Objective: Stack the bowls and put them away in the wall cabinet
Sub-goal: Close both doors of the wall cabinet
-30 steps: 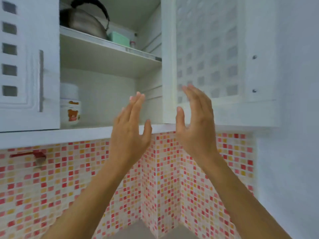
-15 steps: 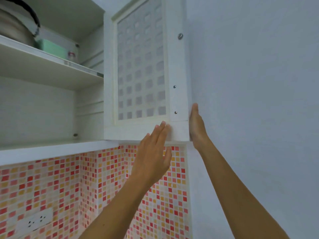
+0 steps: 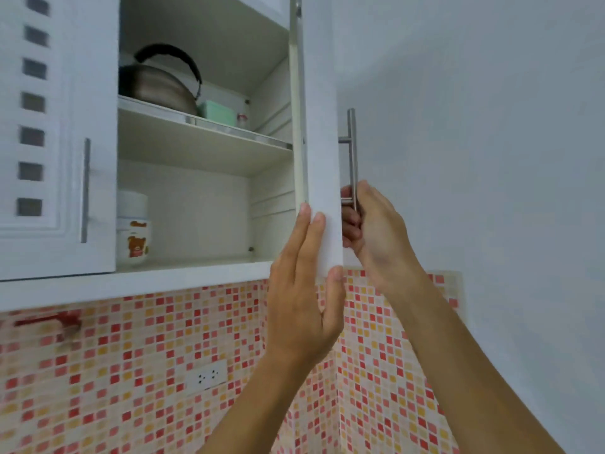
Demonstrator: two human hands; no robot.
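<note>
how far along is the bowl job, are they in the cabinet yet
No bowls show anywhere, so the stacking can't be judged. The lower shelf holds only a bear-print jar. In hand: the right hand grips the door handle, the left hand flat against the door's edge. Left: getting bowls onto a shelf.

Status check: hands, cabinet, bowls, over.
Right hand gripping steel bar handle; left hand flat on white cabinet door edge. No bowls visible. Lower shelf unobstructed.

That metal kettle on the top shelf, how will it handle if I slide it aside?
The kettle looks thin-walled metal, so probably light if empty; contents can't be seen. Its wide base should resist tipping. The arched black handle may swing, and the green box beside it could get pushed.
</note>
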